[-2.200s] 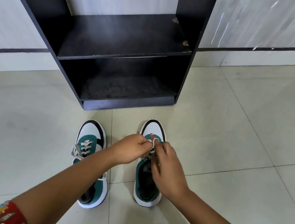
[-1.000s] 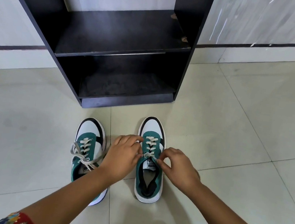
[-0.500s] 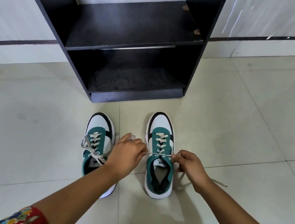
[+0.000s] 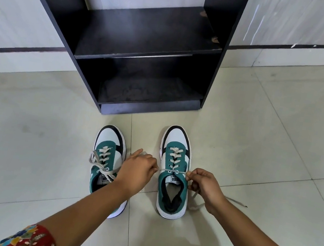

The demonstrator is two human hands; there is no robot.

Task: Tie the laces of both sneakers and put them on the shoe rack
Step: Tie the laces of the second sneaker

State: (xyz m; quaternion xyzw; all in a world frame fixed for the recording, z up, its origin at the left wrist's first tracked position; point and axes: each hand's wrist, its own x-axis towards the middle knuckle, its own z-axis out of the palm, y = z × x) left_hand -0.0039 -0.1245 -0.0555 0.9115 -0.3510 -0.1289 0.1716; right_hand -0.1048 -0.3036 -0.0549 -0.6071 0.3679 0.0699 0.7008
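Two green, white and black sneakers stand side by side on the tiled floor, toes toward the rack. The right sneaker (image 4: 174,166) has its lace (image 4: 171,171) stretched taut sideways across the top eyelets. My left hand (image 4: 136,172) pinches one lace end and my right hand (image 4: 204,186) pinches the other, one on each side of the shoe. A loose lace tail trails on the floor by my right wrist. The left sneaker (image 4: 106,154) has loose, untidy laces, and my left forearm covers its heel. The black shoe rack (image 4: 147,43) stands just beyond the shoes, both shelves bare.
The rack stands against a pale wall with a dark trim line (image 4: 292,47). Glossy cream floor tiles (image 4: 260,126) spread to the left and right of the shoes. Red patterned sleeves show at the bottom corners.
My hands went from working together over the right sneaker's tongue to moving apart, drawing the lace tight sideways. The view has shifted slightly; the shoes have stayed put.
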